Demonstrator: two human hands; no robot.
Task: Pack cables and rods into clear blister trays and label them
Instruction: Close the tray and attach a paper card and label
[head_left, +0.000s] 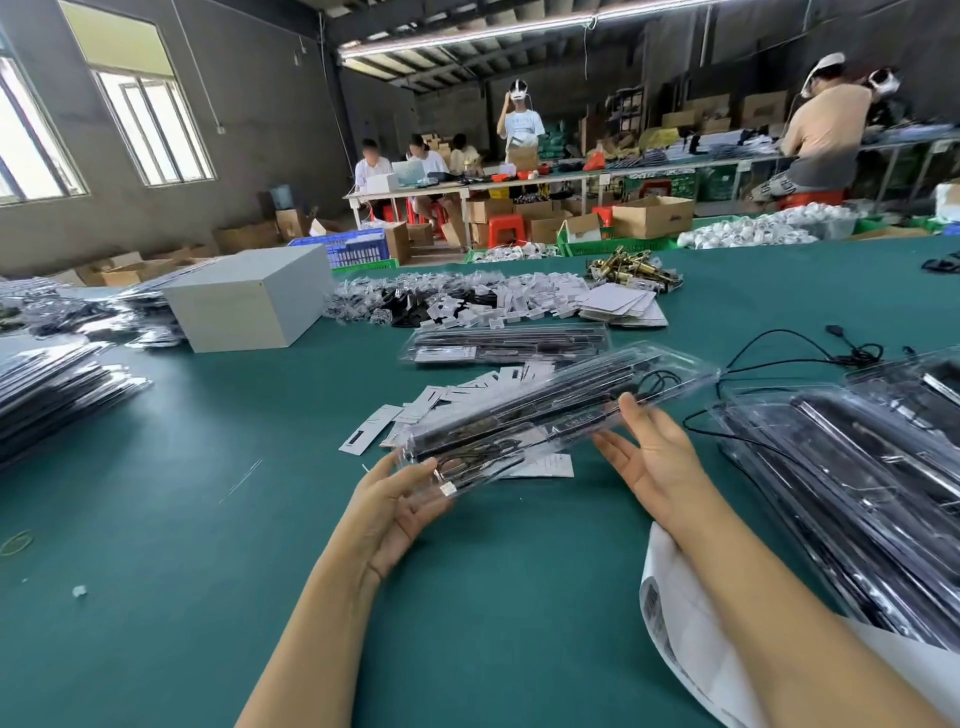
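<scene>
A clear blister tray with black rods and a coiled cable inside hangs above the green table, tilted up to the right. My left hand grips its near left end, thumb on top and fingers beneath. My right hand supports the tray's underside near the middle with straight fingers. A second filled blister tray lies flat on the table behind it. White label cards are scattered beneath the held tray.
A stack of filled trays and loose black cables lie to the right, a barcode sheet under my right forearm. A grey box, more tray stacks and small parts sit further back. Other people work at distant tables.
</scene>
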